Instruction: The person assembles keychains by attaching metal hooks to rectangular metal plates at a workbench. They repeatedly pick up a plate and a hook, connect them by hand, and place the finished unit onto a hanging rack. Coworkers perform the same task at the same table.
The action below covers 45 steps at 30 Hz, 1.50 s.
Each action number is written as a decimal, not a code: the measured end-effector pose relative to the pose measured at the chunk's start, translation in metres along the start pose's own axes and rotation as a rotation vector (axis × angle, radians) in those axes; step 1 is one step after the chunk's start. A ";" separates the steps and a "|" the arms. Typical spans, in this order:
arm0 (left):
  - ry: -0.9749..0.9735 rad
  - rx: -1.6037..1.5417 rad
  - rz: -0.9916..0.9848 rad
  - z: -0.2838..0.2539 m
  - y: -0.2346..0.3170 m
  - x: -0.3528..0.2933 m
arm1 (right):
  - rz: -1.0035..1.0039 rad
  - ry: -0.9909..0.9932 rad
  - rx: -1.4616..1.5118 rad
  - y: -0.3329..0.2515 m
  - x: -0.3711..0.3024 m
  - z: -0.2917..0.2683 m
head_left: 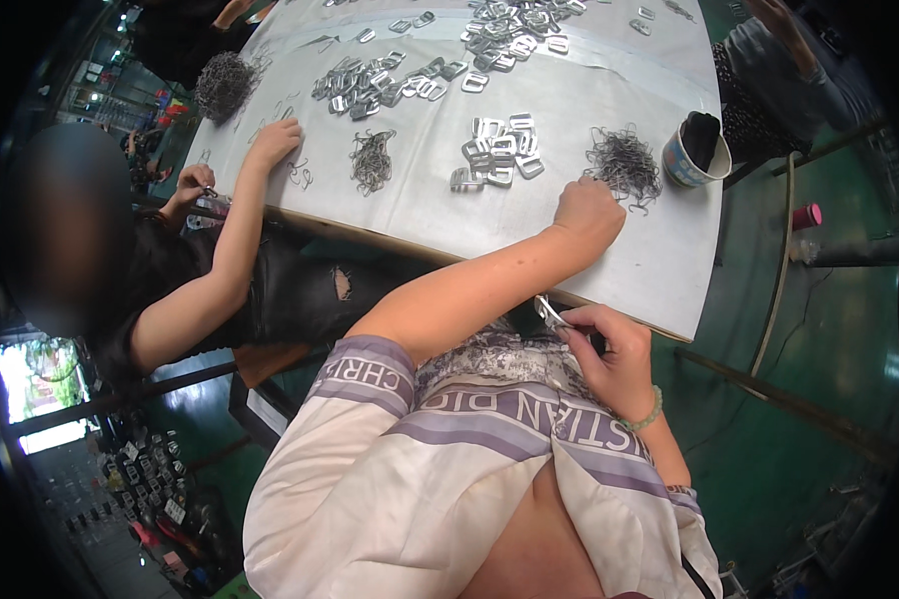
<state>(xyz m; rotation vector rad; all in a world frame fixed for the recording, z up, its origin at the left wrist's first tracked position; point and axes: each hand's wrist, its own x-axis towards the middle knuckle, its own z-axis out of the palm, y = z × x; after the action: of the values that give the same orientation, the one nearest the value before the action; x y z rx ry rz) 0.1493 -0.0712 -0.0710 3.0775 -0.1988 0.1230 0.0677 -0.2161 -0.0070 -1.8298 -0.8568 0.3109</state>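
Observation:
My left hand (589,218) reaches across to the near edge of a tangled pile of thin bent wire pieces (624,165). Its fingers are curled closed, and the fingertips are turned away, so what they grip is hidden. Just off the table's front edge, my right hand (614,359) pinches a silver metal buckle (547,313) between thumb and fingers. A dark bit shows inside that hand, too hidden to name. To the left of the wire pile lies a small heap of silver buckles (499,152).
A white-covered table (420,215) carries another wire pile (373,162), more buckles (370,82) and a dark wire heap (226,85). A paper tub (681,170) with black stuff inside stands at the right edge. On my left, a co-worker's hand (275,142) touches the table.

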 end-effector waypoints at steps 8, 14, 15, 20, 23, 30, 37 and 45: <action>-0.066 -0.850 -0.208 -0.002 -0.053 -0.008 | 0.059 0.044 0.061 0.005 -0.006 0.006; -0.002 -1.541 -0.385 -0.009 -0.062 -0.058 | 0.113 0.090 0.085 0.011 -0.005 0.013; 0.053 -1.374 -0.374 -0.006 -0.063 -0.059 | 0.117 0.093 0.084 0.009 -0.002 0.014; 0.227 -1.195 -0.419 0.009 -0.066 -0.057 | 0.131 0.057 0.095 0.000 0.000 0.020; 0.299 -1.386 -0.349 -0.007 -0.065 -0.072 | 0.128 0.088 0.087 0.003 -0.002 0.022; 0.107 -0.533 -0.385 -0.010 -0.076 -0.095 | 0.164 0.069 0.098 -0.001 -0.001 0.027; -0.025 -1.086 -0.230 -0.059 -0.088 -0.116 | 0.169 0.112 0.103 0.005 -0.001 0.028; 0.254 -1.001 0.026 -0.077 -0.038 -0.157 | 0.151 0.135 0.124 0.001 0.003 0.030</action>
<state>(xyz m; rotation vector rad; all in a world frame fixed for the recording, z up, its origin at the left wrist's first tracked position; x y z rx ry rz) -0.0068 -0.0093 -0.0093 2.0429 -0.2030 0.3015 0.0527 -0.1928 -0.0197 -1.7805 -0.5950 0.3242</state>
